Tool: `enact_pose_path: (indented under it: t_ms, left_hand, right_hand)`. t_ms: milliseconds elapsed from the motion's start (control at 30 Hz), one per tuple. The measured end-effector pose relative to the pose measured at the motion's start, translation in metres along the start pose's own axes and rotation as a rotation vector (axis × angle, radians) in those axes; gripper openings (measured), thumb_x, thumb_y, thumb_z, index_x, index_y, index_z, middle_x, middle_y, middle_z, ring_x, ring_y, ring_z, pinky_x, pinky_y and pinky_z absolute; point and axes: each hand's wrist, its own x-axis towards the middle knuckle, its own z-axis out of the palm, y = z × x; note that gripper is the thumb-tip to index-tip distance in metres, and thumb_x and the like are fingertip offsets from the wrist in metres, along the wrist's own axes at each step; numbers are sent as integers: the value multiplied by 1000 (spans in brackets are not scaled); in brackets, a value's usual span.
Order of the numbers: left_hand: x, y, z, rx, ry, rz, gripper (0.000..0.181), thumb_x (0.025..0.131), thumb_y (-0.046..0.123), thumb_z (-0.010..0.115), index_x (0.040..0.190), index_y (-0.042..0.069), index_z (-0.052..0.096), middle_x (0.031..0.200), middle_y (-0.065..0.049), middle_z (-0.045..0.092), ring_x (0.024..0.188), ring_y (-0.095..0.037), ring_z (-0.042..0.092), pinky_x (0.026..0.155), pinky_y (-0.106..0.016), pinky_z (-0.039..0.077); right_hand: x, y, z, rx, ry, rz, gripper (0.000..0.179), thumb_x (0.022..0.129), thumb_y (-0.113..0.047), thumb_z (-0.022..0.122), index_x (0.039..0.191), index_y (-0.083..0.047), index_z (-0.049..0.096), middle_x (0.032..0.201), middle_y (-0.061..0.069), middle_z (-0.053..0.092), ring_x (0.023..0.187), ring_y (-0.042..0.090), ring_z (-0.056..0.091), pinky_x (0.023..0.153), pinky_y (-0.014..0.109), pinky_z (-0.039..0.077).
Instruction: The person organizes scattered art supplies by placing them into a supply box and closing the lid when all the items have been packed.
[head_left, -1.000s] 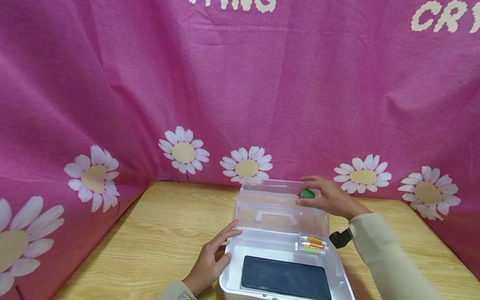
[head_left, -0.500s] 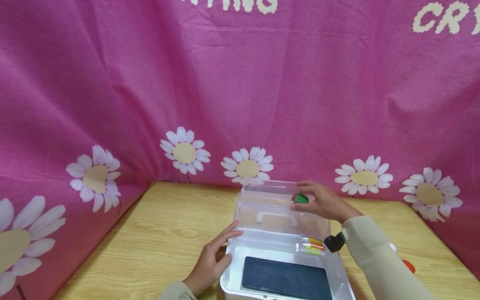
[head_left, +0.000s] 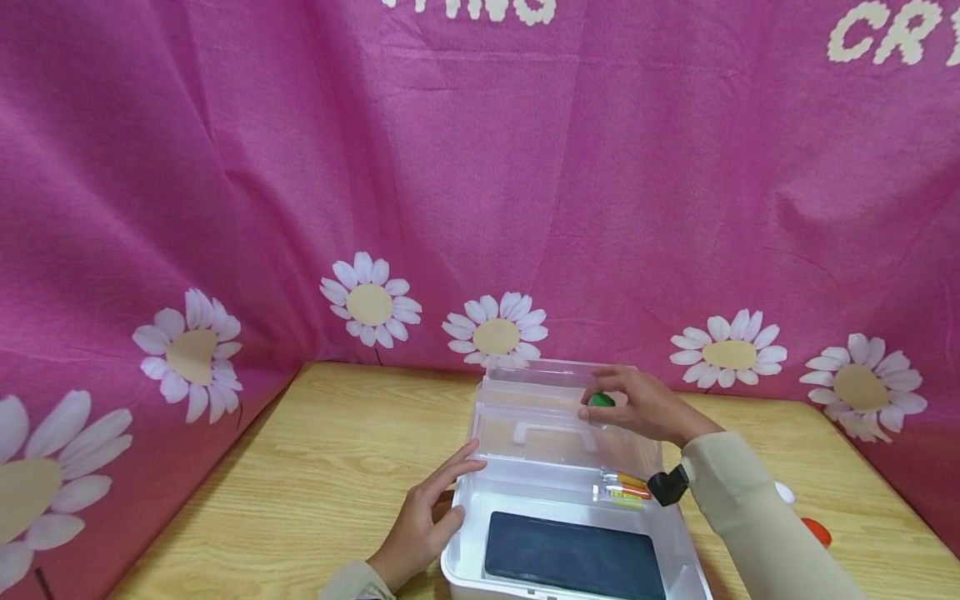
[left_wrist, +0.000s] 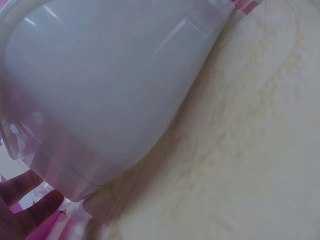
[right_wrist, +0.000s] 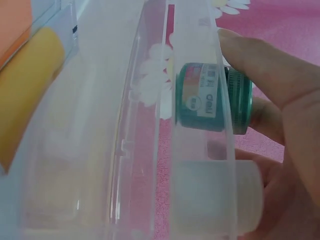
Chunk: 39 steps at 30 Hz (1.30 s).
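Observation:
My right hand [head_left: 647, 407] pinches a small green paint jar [right_wrist: 200, 97] by its lid, at the clear upper tray of an open storage box [head_left: 453, 560]. In the right wrist view the jar's labelled body shows through the tray's translucent wall [right_wrist: 227, 145], beside a whitish jar [right_wrist: 217, 197]. My left hand [head_left: 422, 518] lies at the box's left side with fingers extended; in the left wrist view its fingertips [left_wrist: 50, 202] are by the corner of the box. A dark flat pouch [head_left: 573, 554] lies in the bottom.
Orange, red and yellow tubes or pens in a clear packet [head_left: 625, 490] lie in the box's right part. On the wooden table [head_left: 360, 442], right of my forearm, are a red round thing [head_left: 817, 532] and a white one [head_left: 784, 492]. A pink daisy cloth [head_left: 585, 183] hangs behind.
My right hand has moved slightly left and lower with the green paint jar. The red and white things have come into view beside the right sleeve. My left hand stays put.

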Motion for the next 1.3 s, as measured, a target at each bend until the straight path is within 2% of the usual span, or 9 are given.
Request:
enact_pose_path:
  t_ms: [100,200,600,767,900,1067,1167,1300]
  left_hand:
    - [0,-11,0,-7,-8,32,62,81,-20,46,138,7,49,155,-13,29,132,-30,43,91,-45,51]
    - [-1,-14,0,-14,-8,40,62,82,-19,47,138,8,49,156,-11,29,131,-29,44,89,-46,52]
    - [-1,-13,-1,13,-4,50,61,81,-21,47,137,4,50,154,-19,30,133,-29,43,91,-41,52]
    - [-1,-12,0,-6,-3,23,62,83,-19,48,137,10,51,155,-11,30,134,-26,41,92,-39,51]
    - [-1,-11,-1,-23,-5,6,63,83,-18,47,137,14,52,156,-7,31,134,-23,42,92,-39,51]
    - [-2,-11,-2,-12,-9,-4,62,84,-16,47,138,16,51,156,-8,30,135,-22,41,94,-35,50]
    - [-1,-11,-2,-5,-9,-1,62,84,-14,48,138,16,51,156,-9,30,135,-22,41,94,-31,50]
    - [-1,-12,-1,-6,-8,12,62,84,-15,48,138,14,51,155,-12,31,135,-22,42,93,-33,51]
  right_hand:
    - [-1,0,1,3,-7,16,32,82,-51,69,102,-25,71,145,20,42,133,48,33,94,64,42]
    - [0,0,2,4,-10,22,37,82,-51,69,106,-23,72,146,20,41,133,47,33,95,65,41]
    - [-1,-1,0,-1,-12,32,40,83,-51,68,110,-21,70,145,20,42,133,47,33,96,66,39]
    - [-2,0,0,6,-6,28,41,82,-51,69,111,-21,70,145,20,43,134,46,33,97,66,38]
    - [-4,2,1,28,2,25,43,82,-50,70,114,-21,68,145,19,43,132,44,37,95,62,43]
    - [-9,7,0,52,22,-1,41,85,-46,69,117,-21,67,145,17,44,129,42,42,92,60,46]
    - [-13,10,-2,66,38,-12,40,86,-45,68,118,-21,67,145,17,44,130,42,40,92,62,45]
    - [-20,15,-5,90,57,-11,41,88,-45,65,121,-22,65,146,16,42,133,43,35,92,66,42]
